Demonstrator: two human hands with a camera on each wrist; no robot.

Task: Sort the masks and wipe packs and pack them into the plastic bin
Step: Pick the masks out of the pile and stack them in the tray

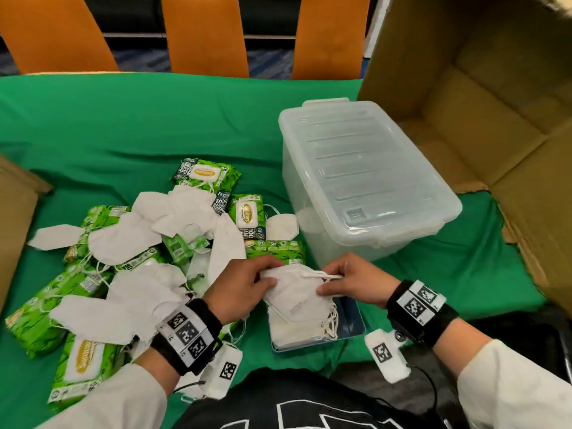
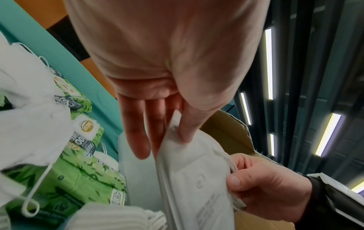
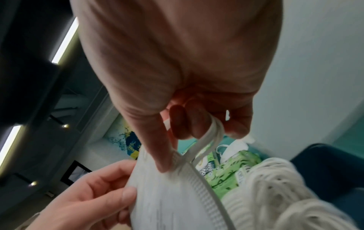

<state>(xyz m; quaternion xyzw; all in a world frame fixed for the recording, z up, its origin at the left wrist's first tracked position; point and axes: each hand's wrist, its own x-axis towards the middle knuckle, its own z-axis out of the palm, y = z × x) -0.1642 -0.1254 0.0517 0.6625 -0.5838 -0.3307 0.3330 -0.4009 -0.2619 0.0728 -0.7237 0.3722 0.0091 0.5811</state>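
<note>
You held one folded white fabric mask (image 1: 297,286) between both hands, just above the stack of white masks (image 1: 301,326) in the small clear tray (image 1: 356,320), apparently to square it before laying it on the stack. Your left hand (image 1: 244,286) pinched its left edge, thumb against fingers; your right hand (image 1: 353,281) pinched the right edge together with its white elastic ear loops (image 3: 206,140), probably to keep them from tangling. The translucent lidded plastic bin (image 1: 365,181) stood closed just beyond, and the green wipe packs (image 1: 77,366) lay mixed with loose masks to your left.

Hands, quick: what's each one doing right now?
Left hand: pinches the white mask at its left edge.
Right hand: grips the same mask's ear loop and right edge.
</note>
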